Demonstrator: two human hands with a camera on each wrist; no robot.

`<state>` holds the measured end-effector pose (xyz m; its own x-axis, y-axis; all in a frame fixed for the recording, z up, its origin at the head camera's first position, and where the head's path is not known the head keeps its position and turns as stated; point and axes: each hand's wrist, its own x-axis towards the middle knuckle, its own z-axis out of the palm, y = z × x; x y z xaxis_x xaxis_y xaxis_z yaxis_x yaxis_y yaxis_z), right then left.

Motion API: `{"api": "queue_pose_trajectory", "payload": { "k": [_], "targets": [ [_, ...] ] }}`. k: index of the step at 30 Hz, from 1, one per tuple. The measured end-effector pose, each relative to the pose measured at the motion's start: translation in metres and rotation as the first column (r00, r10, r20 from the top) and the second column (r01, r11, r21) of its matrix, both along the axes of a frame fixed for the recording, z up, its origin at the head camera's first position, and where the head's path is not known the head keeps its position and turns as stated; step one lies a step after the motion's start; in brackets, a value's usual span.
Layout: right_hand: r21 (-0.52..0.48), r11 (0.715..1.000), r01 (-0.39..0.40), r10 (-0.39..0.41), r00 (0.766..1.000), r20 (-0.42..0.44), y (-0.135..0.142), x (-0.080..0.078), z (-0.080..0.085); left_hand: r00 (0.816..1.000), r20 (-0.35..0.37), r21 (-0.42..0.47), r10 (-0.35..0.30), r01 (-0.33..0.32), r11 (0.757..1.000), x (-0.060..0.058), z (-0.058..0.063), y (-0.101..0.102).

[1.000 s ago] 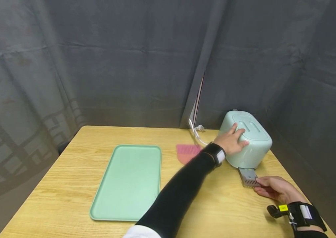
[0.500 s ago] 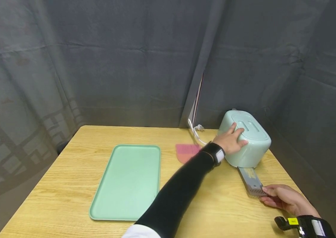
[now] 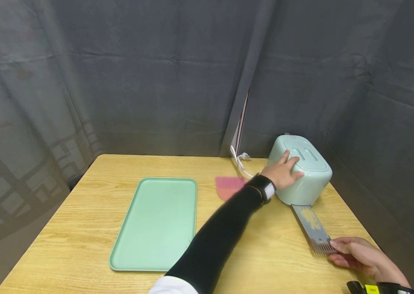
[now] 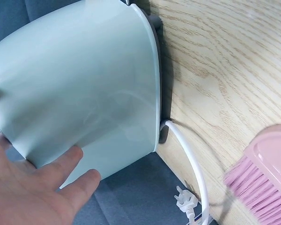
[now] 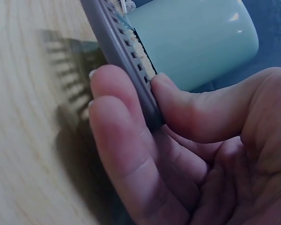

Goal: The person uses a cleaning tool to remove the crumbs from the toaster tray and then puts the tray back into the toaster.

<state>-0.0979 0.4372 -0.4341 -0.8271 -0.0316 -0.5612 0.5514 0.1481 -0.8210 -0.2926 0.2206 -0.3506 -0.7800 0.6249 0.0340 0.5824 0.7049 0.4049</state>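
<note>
Head view: The right hand [image 3: 364, 258] pinches the near corner of a gray slotted drawer [image 3: 311, 226]. From this grip, the drawer's long axis runs forward and to the left, to the base of a mint toaster [image 3: 311, 185]. The far end of the drawer passes out of sight there; how much remains inside cannot be determined. Yellowish residue [image 3: 310, 216] lies on the drawer floor, between the grip and the toaster. The left hand [image 3: 281, 174] rests on the toaster's side, beyond the drawer from the grip, with its fingers spread. The right hand is the nearer of the 2 to the drawer's slotted end; the left is nearer to the toaster body. Well to the left of the grip, a green tray [image 3: 155, 222] lies flat on the wooden table [image 3: 67, 220]. A pink brush [image 3: 228, 188] lies between that tray and the toaster.

Left wrist view: The left hand's fingers lie apart against the glossy shell and clamp nothing. A white cord [image 4: 189, 157] and its plug [image 4: 186, 200] lie near the toaster's base.

Right wrist view: The thumb is on the residue side of the slotted edge; 2 fingers show on the opposite side. The edge casts a separate shadow, so the held end appears raised off the tabletop.
</note>
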Motion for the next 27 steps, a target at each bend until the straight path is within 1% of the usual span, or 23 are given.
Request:
{"api": "queue_pose_trajectory", "payload": {
  "k": [4, 6, 11, 15, 21, 27],
  "targets": [
    [-0.060, 0.997, -0.045, 0.044, 0.999, -0.023, 0.003, 0.007, -0.003, 1.000, -0.004, 0.004, -0.006, 0.006, 1.000, -0.001, -0.001, 0.000],
    [-0.062, 0.996, -0.068, 0.066, 0.997, -0.032, 0.004, 0.011, -0.004, 1.000, -0.005, 0.004, -0.007, 0.007, 1.000, -0.002, -0.002, 0.000],
    [-0.056, 0.994, -0.089, 0.087, 0.995, -0.044, 0.004, 0.017, -0.005, 1.000, 0.002, 0.009, -0.006, 0.006, 1.000, 0.000, -0.002, -0.001],
    [-0.086, 0.991, -0.100, 0.096, 0.994, -0.044, 0.002, 0.021, -0.006, 1.000, 0.007, 0.010, -0.002, 0.001, 1.000, 0.001, -0.001, -0.002],
    [-0.134, 0.980, -0.148, 0.138, 0.987, -0.076, -0.001, 0.024, -0.005, 1.000, 0.007, 0.014, -0.003, 0.003, 1.000, -0.002, -0.003, -0.001],
    [-0.168, 0.964, -0.204, 0.188, 0.976, -0.110, -0.006, 0.021, -0.004, 1.000, -0.001, 0.026, -0.002, 0.002, 1.000, -0.005, -0.003, 0.001]
  ]
}}
